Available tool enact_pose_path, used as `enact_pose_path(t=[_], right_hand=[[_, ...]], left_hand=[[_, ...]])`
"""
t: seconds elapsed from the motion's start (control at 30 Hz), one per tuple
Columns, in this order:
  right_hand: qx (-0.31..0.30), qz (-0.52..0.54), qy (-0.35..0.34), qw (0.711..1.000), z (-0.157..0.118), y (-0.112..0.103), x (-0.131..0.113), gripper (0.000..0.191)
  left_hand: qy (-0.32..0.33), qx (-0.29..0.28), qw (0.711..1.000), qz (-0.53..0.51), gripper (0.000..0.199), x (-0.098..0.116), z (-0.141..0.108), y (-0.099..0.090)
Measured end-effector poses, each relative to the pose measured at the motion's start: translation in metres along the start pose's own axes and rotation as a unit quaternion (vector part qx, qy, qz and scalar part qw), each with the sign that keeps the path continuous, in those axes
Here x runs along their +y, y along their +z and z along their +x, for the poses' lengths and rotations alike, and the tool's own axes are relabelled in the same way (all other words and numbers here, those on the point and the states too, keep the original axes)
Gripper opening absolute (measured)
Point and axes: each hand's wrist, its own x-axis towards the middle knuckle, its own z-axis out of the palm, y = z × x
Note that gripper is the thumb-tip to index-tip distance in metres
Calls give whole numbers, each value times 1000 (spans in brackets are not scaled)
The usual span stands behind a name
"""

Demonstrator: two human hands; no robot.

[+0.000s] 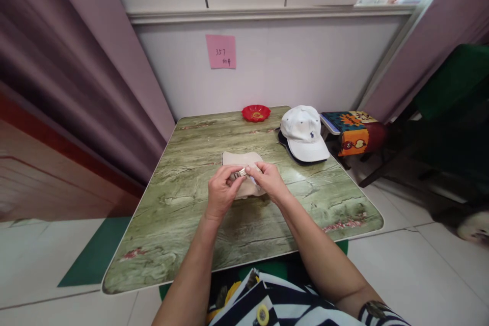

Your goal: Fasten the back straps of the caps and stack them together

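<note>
A beige cap point(241, 159) lies on the green wood-patterned table point(183, 163), close to its middle. Over its near part, my left hand point(222, 187) pinches a small pale strap or buckle piece point(242, 172) between thumb and fingers. From the other side my right hand point(269, 179) grips the same piece, its thumb and forefinger pressed together. The two hands nearly touch and cover part of the cap. To the right, a white cap point(304, 132) is stacked on a dark cap point(287, 148).
A red scalloped dish point(256, 113) is near the table's back edge. Behind it, a pink note point(221, 52) is stuck on the white wall. A stool with a patterned cloth point(353, 132) stands beyond the table's right edge. Purple curtains hang on both sides.
</note>
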Motion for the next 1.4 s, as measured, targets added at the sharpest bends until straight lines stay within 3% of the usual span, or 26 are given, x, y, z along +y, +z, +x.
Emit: enact_pose_path(t=[0.13,0.3,0.43,0.53,0.63,0.87,1.03,1.4], right_hand=[[27,-18,-36,999,-2,-3,1,42],[49,-174,-107,978,-8,-6,-8,33],[38,-222,-120,967,-12,-1,-11,29],[28,-207,-112,971,-12,1,-8,28],[25,-179,-105,978,-11,1,-4,26],[39,-187,-117,975,-13,5,-3,27],[74,-264,-133,952,-18,6,-6,26],[83,-289,-151,942,-20,7,-7,28]], left_hand=[[-1,26,1000,12,20,-1,-1,-11],[-4,85,989,121,16,11,-1,-25],[-100,42,994,-32,21,12,-1,-24],[-166,14,969,-181,28,6,-2,-21],[-186,12,948,-257,34,-1,-3,-18],[-246,24,913,-326,38,-3,-3,-19],[-281,39,876,-390,37,1,-2,-20],[-294,23,870,-395,38,10,0,-20]])
